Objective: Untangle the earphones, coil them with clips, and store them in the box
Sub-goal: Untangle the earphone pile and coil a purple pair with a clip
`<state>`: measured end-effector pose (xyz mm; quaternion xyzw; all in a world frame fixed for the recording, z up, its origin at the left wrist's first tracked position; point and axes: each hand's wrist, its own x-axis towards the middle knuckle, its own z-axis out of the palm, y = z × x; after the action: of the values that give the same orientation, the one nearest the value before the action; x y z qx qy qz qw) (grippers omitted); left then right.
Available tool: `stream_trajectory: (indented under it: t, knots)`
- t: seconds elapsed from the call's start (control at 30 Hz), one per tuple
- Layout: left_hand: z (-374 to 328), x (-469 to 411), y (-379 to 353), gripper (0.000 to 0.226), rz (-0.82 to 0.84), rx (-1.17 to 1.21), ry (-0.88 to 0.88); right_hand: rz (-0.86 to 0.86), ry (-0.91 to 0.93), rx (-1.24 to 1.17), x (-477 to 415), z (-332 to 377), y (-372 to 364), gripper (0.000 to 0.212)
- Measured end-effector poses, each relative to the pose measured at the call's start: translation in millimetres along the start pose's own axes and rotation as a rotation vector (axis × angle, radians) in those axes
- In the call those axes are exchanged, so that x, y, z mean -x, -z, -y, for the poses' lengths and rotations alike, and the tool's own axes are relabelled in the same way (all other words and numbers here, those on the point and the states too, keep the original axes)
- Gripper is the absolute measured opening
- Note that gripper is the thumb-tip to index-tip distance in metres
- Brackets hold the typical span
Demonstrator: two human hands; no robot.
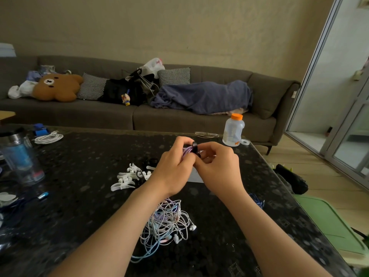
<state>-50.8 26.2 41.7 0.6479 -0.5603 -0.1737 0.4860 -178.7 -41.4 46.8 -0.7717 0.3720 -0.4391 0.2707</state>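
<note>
Beyond the tangled earphone pile [167,222], the left hand [173,168] and right hand [217,166] pinched a purple coiled earphone [187,151] with a black clip [195,145].

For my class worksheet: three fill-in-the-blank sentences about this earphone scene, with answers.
1. The left hand and right hand grip a coiled ____ cable with a black clip.
2. The bottle has an ____ cap.
3. The loose clips lying on the table are mostly ____.
Answers: purple; orange; white.

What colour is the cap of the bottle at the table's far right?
Orange. The cap shows best in the head view.
</note>
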Motion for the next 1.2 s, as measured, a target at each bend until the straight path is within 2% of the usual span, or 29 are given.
stream_trajectory:
  t: [0.07,0.1,0.2,0.23,0.4,0.67,1.07,1.2]
  knots:
    - [-2,-1,2,0.055,0.008,0.079,0.088,-0.003,-0.038,-0.058,-2,-4,0,0.023]
    - [-2,-2,2,0.059,0.011,0.126,0.129,-0.006,-0.058,-0.086,-2,-6,0,0.023]
    - [-3,-6,1,0.029,0.051,0.175,0.162,0.024,-0.123,-0.191,-4,-10,0,0.018]
    - [-3,-7,1,0.028,0.066,0.190,0.164,0.054,-0.140,-0.244,-4,-10,2,0.012]
    - [-1,-7,-1,0.027,0.107,0.250,0.180,0.121,-0.165,-0.321,-4,-12,6,0.026]
    - [0,-10,-6,0.032,0.090,0.553,0.312,0.086,-0.112,-0.272,-4,-16,7,0.021]
    - [-8,-12,-7,0.042,-0.015,0.709,0.387,0.075,-0.131,-0.381,-5,-12,10,0.016]
    - [-10,-12,-8,0.041,-0.033,0.830,0.406,0.067,-0.157,-0.454,-3,-11,14,0.019]
